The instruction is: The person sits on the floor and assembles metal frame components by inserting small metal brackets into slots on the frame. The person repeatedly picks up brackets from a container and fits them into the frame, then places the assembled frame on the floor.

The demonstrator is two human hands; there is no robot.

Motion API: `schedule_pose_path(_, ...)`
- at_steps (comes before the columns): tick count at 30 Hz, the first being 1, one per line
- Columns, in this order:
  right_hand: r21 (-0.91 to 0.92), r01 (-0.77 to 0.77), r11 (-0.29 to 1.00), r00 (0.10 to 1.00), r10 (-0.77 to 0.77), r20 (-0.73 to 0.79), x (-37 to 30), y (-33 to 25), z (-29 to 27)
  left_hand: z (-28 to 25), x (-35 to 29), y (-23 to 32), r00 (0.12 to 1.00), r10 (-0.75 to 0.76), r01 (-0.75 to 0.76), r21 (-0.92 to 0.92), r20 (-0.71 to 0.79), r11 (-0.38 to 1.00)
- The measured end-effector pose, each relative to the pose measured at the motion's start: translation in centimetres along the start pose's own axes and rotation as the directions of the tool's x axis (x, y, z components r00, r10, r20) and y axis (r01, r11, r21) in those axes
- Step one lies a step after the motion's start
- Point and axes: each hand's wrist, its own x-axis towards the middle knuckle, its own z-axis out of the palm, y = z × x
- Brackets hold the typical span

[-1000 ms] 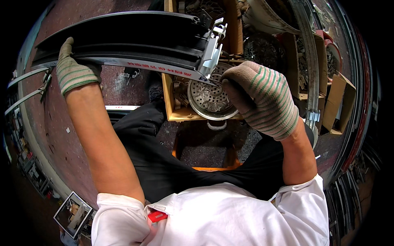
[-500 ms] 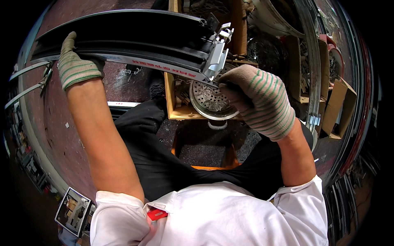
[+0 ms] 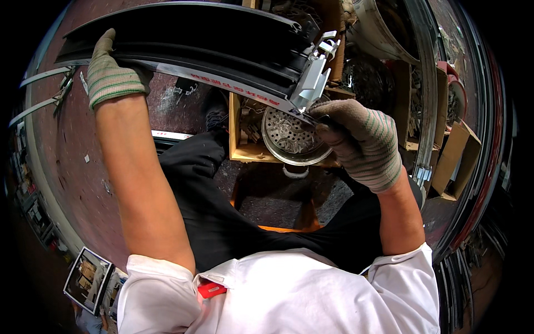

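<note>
A long black metal profile [image 3: 211, 69], with a pale strip of red lettering along its near edge, lies across in front of me. My left hand [image 3: 115, 75], in a striped knit glove, is closed around its left part, the thumb up over the black face. At the right end of the profile sits a silver metal bracket [image 3: 312, 80]. My right hand [image 3: 364, 142], gloved the same way, is closed in a pinch at the bracket's near corner. Whatever those fingertips hold is hidden by the glove.
Beneath the profile's right end stands a perforated metal bowl [image 3: 295, 133] in a wooden crate [image 3: 253, 152] with metal pieces. To the right are a large pale bucket [image 3: 384, 28], an open cardboard box [image 3: 456, 158] and long metal bars [image 3: 425, 100]. A metal rack [image 3: 41, 94] stands left.
The profile and its bracket have shifted a little to the right, with both hands moving along. My right hand's fingertips remain by the bracket's near corner.
</note>
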Motion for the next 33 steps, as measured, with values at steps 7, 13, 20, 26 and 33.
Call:
schedule_pose_path(7, 0.26, -0.034, 0.965, 0.999, 0.038, -0.009, -0.2, 1.1, 1.2, 0.0, -0.2, 0.1, 1.0, -0.03, 0.03, -0.04, 0.009, 0.999)
schedule_pose_path(13, 0.319, -0.039, 0.947, 0.999, 0.043, -0.008, -0.1, 1.1, 2.3, -0.3, 0.1, 0.4, 1.0, -0.019, 0.019, 0.034, 0.009, 0.999)
schedule_pose_path(20, 0.259, -0.062, 0.964, 0.997, 0.073, -0.034, 0.1, 0.4, 2.9, -0.2, 0.2, 0.2, 0.999, 0.005, -0.006, -0.013, -0.048, 1.0)
schedule_pose_path(26, 0.251, -0.079, 0.965, 0.996, 0.086, -0.018, 0.4, 0.4, 3.1, -0.6, -0.1, -0.1, 0.998, -0.001, -0.003, -0.058, -0.067, 0.998)
schedule_pose_path(33, 0.266, -0.157, 0.951, 0.986, 0.137, 0.095, 0.6, -0.4, 2.7, -0.7, 0.5, -0.1, 0.998, 0.039, -0.043, -0.076, -0.046, 0.996)
